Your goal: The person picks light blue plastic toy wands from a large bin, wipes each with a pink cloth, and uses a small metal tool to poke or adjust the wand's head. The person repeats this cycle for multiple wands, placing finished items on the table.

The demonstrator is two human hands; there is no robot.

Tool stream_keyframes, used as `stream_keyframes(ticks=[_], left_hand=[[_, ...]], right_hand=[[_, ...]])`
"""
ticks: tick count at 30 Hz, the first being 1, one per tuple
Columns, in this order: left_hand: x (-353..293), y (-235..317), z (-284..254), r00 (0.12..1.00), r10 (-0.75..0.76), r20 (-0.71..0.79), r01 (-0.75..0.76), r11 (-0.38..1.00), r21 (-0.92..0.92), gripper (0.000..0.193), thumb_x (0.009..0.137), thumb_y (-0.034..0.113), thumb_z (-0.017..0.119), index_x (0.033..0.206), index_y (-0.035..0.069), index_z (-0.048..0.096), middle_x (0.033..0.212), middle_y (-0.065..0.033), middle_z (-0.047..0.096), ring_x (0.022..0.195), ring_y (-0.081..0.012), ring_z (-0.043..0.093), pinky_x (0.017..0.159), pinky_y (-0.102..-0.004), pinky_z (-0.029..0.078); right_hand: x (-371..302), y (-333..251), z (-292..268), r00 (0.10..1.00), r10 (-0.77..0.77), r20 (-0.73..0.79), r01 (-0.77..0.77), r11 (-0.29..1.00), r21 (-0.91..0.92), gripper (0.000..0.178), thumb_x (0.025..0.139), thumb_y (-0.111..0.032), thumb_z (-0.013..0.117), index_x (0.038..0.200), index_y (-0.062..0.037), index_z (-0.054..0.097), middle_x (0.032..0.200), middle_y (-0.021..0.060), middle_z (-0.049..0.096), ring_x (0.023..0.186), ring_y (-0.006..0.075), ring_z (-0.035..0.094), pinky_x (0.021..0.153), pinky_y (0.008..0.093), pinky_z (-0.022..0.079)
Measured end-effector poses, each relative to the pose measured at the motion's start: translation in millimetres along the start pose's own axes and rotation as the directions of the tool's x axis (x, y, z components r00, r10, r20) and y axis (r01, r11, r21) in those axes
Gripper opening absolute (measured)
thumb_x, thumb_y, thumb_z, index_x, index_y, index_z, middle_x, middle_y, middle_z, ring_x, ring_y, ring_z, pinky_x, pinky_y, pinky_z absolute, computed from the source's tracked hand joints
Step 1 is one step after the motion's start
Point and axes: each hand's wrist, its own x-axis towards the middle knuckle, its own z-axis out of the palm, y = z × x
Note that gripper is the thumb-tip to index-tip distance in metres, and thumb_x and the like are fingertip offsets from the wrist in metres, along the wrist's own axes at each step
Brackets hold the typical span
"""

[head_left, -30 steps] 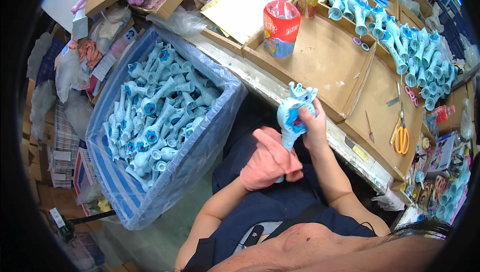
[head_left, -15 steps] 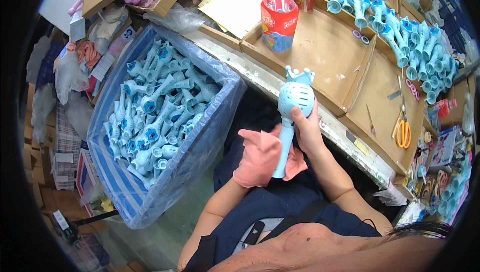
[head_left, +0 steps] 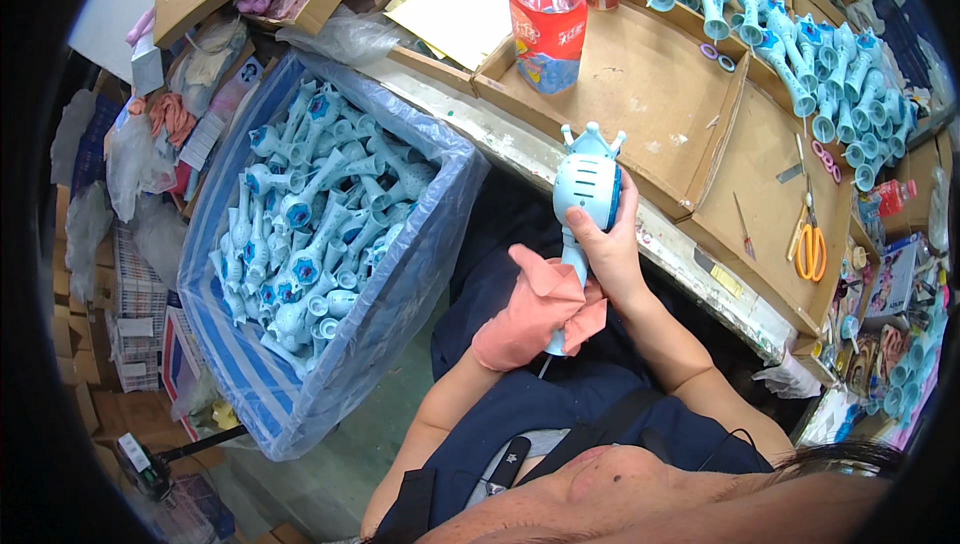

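Note:
In my right hand (head_left: 613, 241) is a light blue toy wand (head_left: 586, 187) with a crown on top and a round, slotted head. The thumb lies on the front just below the slots, and the other fingers go round the far side. A pink cloth (head_left: 545, 289) covers my left hand (head_left: 508, 332) and is wrapped round the wand's handle. The cloth hides the left fingers, but the hand is closed round the handle through it. The handle's lower end shows below the cloth. Dark blue shows at the right side of the head.
To the left, a bin lined with blue plastic (head_left: 225, 344) is heaped with similar wands (head_left: 300, 214). Ahead, cardboard trays (head_left: 650, 84) on the bench hold a red-labelled bottle (head_left: 548, 29), orange-handled scissors (head_left: 810, 244) and a thin pointed tool (head_left: 743, 224). More wands (head_left: 845, 74) stand at the far right.
The wand has turned, so its slots now face me and the dark blue side shows. My left hand, with the cloth, has moved onto the handle and closes round it.

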Motion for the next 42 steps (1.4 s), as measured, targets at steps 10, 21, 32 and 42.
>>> stream_keyframes(ticks=[10, 21, 32, 42], left_hand=[[6, -27, -4, 0.937, 0.180, 0.299, -0.193, -0.447, 0.874, 0.027, 0.091, 0.029, 0.054, 0.079, 0.005, 0.053, 0.070, -0.0094, 0.050, 0.064, -0.0228, 0.053, 0.061, -0.0376, 0.045], [5, -36, -3, 0.973, 0.227, 0.029, -0.105, 0.329, 0.938, 0.013, 0.091, 0.017, 0.052, 0.086, 0.005, 0.051, 0.081, -0.0118, 0.050, 0.077, -0.0276, 0.053, 0.072, -0.0460, 0.043], [-10, -27, -3, 0.967, -0.120, -0.226, 0.150, 0.981, 0.124, 0.027, 0.097, 0.019, 0.061, 0.117, 0.002, 0.056, 0.104, -0.0099, 0.061, 0.105, -0.0217, 0.058, 0.095, -0.0334, 0.044], [-2, -42, -3, 0.973, 0.152, -0.172, -0.056, 0.883, 0.465, 0.048, 0.086, 0.025, 0.073, 0.119, -0.002, 0.052, 0.115, -0.0178, 0.057, 0.106, -0.0283, 0.059, 0.094, -0.0343, 0.046]], right_hand=[[-5, 12, -4, 0.999, -0.048, -0.012, 0.047, 0.998, -0.049, 0.097, 0.080, -0.027, 0.086, 0.148, -0.0011, 0.021, 0.134, 0.0186, 0.046, 0.121, 0.0234, 0.053, 0.102, 0.0381, 0.046], [-1, 21, -16, 0.989, 0.097, 0.115, -0.121, 0.967, 0.226, 0.088, 0.088, -0.033, 0.080, 0.151, -0.0005, 0.029, 0.136, 0.0150, 0.050, 0.124, 0.0227, 0.052, 0.103, 0.0376, 0.045], [-18, 35, -30, 0.899, -0.037, 0.435, -0.316, 0.632, 0.707, 0.079, 0.083, -0.040, 0.078, 0.141, 0.0016, 0.044, 0.128, 0.0148, 0.061, 0.112, 0.0257, 0.063, 0.097, 0.0408, 0.051], [-25, 29, -30, 0.926, 0.107, 0.363, -0.294, 0.808, 0.511, 0.070, 0.092, -0.043, 0.068, 0.140, 0.0000, 0.042, 0.126, 0.0120, 0.058, 0.113, 0.0208, 0.058, 0.099, 0.0369, 0.048]])
